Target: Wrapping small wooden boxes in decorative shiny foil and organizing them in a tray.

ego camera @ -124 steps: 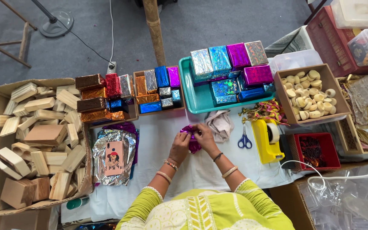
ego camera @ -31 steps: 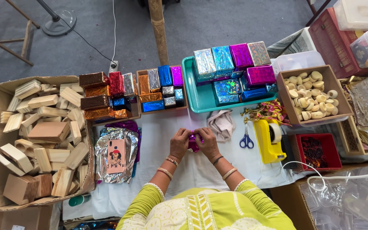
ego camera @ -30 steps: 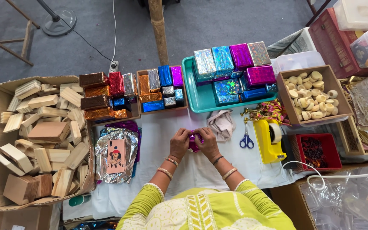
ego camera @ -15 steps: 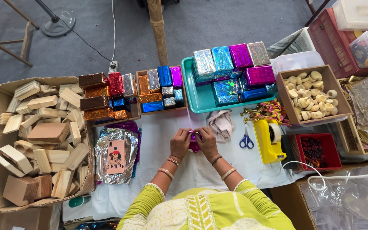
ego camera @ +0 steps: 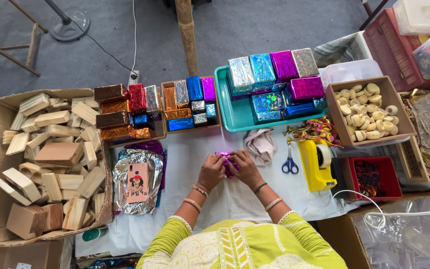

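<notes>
Both hands sit closer together than 4.1 s ago, otherwise little shifts. Left hand (ego camera: 211,171) and right hand (ego camera: 245,168) pinch the magenta foil-wrapped block (ego camera: 226,160) between fingertips, on the white table cover (ego camera: 190,164). Scissors (ego camera: 289,163) lie at 3 o'clock, phone (ego camera: 137,182) at 9 o'clock.

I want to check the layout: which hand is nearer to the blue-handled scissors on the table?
Right. The right hand is just left of the scissors; the left hand lies farther left, beyond the purple foil-wrapped piece that both hands hold.
</notes>
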